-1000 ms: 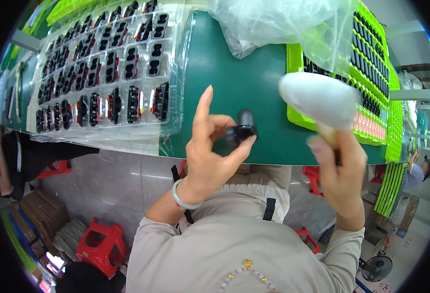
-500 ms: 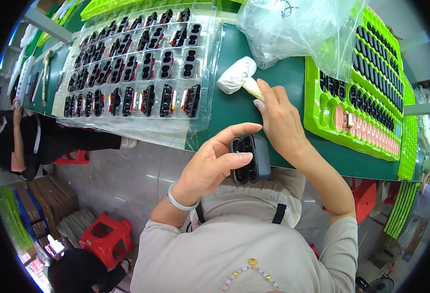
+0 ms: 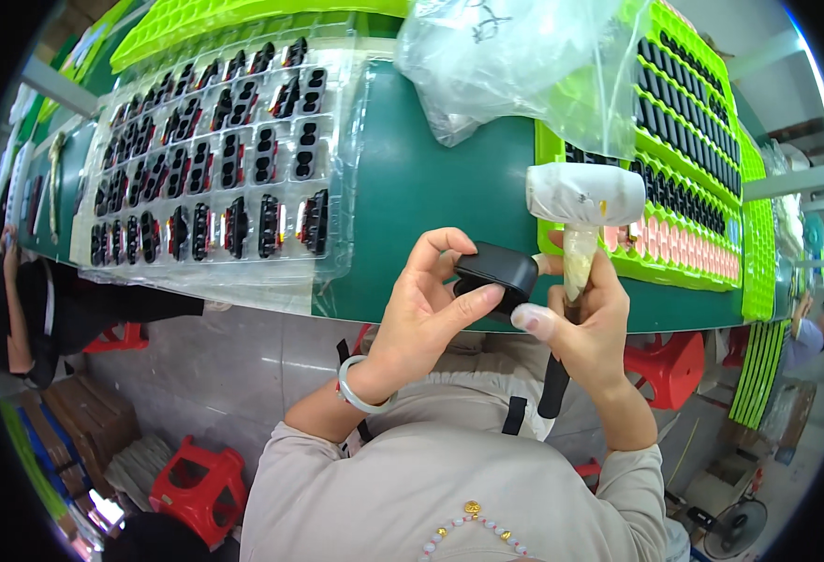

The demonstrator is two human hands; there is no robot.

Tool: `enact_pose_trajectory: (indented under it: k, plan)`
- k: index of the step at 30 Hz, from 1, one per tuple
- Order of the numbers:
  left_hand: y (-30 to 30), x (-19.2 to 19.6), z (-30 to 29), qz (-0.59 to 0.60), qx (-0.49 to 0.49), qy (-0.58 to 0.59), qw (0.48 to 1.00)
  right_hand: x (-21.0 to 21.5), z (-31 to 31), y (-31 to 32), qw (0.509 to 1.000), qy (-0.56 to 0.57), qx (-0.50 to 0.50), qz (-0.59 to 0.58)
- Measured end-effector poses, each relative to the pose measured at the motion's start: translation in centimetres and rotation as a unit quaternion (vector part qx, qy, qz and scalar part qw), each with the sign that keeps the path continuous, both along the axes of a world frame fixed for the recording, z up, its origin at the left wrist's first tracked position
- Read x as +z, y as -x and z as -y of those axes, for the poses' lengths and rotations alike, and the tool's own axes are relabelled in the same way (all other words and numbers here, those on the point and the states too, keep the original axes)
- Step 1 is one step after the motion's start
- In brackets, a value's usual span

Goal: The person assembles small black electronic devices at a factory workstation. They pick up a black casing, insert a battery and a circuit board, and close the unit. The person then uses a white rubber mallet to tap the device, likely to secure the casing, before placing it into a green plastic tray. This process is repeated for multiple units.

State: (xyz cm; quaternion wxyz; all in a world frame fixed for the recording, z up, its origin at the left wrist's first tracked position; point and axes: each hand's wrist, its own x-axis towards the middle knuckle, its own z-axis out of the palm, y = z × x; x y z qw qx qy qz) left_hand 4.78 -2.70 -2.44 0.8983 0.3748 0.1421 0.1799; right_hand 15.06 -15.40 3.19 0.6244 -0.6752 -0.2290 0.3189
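Note:
My left hand (image 3: 423,304) holds a small black hinged case (image 3: 501,267), fingers on its far side and thumb on the near side. The case's lid is partly raised; its inside is mostly hidden. In my right hand (image 3: 595,328) is a mallet (image 3: 585,195), gripped by the handle. Its head is wrapped in white and points up and away from me, and the black handle end shows below the hand. My right fingertips are close to the case's right side; whether they touch it I cannot tell.
At left on the green table (image 3: 403,206) lies a clear plastic tray (image 3: 337,201) of black parts. Bright green trays (image 3: 545,155) at right hold black and pink pieces. A clear plastic bag (image 3: 496,66) lies at the back. Red stools (image 3: 201,487) and other people are around.
My right hand has lifted the mallet off the table and brought it beside the case. My left hand has turned the case, and its lid now stands less open.

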Motion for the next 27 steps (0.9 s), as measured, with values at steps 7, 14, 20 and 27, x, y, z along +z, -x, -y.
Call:
enact_pose_trajectory:
  k: [7, 14, 20, 27]
  plan:
    - [0.4, -1.6, -1.9, -0.017, -0.062, -0.203, 0.977, 0.9, 0.2, -2.5, 0.986, 0.111, 0.078, 0.1]
    - [0.4, 0.0, -3.1, -0.05, -0.009, -0.553, 0.832, 2.0, -1.9, -3.9, 0.929, 0.179, 0.242, 0.216]
    - [0.6, -3.0, -2.3, -0.098, 0.239, -0.615, 0.745, 2.6, -1.5, -2.6, 0.868, 0.098, 0.201, 0.443]
    - [0.8, -3.9, -1.4, -0.117, 0.279, -0.617, 0.726, 3.3, 1.2, -0.5, 0.853, 0.189, 0.227, 0.43]
